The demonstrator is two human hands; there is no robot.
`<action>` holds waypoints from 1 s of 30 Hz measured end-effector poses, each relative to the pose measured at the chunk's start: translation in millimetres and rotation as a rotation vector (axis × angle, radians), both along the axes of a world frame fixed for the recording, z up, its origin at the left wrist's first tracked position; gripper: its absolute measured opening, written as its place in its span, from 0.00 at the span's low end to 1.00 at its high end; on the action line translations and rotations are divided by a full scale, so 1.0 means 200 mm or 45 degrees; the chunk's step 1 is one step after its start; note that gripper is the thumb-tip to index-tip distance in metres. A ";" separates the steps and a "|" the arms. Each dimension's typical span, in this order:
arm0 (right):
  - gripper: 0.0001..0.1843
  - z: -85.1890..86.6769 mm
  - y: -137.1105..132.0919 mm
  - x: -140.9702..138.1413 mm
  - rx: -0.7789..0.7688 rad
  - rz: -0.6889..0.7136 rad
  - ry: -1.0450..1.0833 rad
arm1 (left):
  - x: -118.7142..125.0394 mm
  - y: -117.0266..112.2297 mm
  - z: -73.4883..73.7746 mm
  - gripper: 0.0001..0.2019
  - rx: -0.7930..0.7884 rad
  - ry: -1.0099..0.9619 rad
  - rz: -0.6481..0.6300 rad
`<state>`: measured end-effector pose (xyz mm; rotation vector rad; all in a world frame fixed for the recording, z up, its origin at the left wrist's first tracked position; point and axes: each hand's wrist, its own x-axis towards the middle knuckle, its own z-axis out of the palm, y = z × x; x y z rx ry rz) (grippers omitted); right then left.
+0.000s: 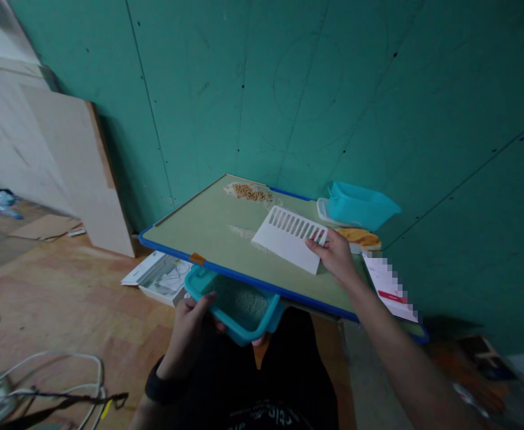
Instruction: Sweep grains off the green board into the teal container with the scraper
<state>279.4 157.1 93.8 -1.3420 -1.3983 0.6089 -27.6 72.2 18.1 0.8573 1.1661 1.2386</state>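
My left hand [193, 322] grips the near left rim of a teal plastic container [239, 335], held just below the table's front edge. White grains [248, 303] lie inside it. In my right hand [337, 257] is a white plastic sheet with a row of slots [289, 242], thumb on top, tilted over the table [190, 221]. The sheet's left edge is close to a strip of white grains [242, 232]; whether it touches them I cannot tell. Farther back lies a pile of yellowish beans [250, 192].
A second teal container [360, 204] stands at the table's back right, by a pale lid [322, 210] and a yellow-brown item [360, 237]. A printed sheet [387, 286] lies at the right end. An open white box [163, 278] and cables [96, 364] are on the floor.
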 end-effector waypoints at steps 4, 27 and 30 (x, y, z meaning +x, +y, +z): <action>0.19 0.02 0.03 -0.09 -0.077 0.053 0.073 | -0.01 0.01 -0.03 0.23 -0.001 0.009 0.008; 0.20 0.03 -0.07 -0.35 -0.349 0.319 0.373 | 0.01 0.00 0.03 0.20 -0.084 -0.060 0.011; 0.21 0.04 -0.08 -0.36 -0.370 0.329 0.399 | 0.01 0.00 0.03 0.20 -0.070 -0.071 0.016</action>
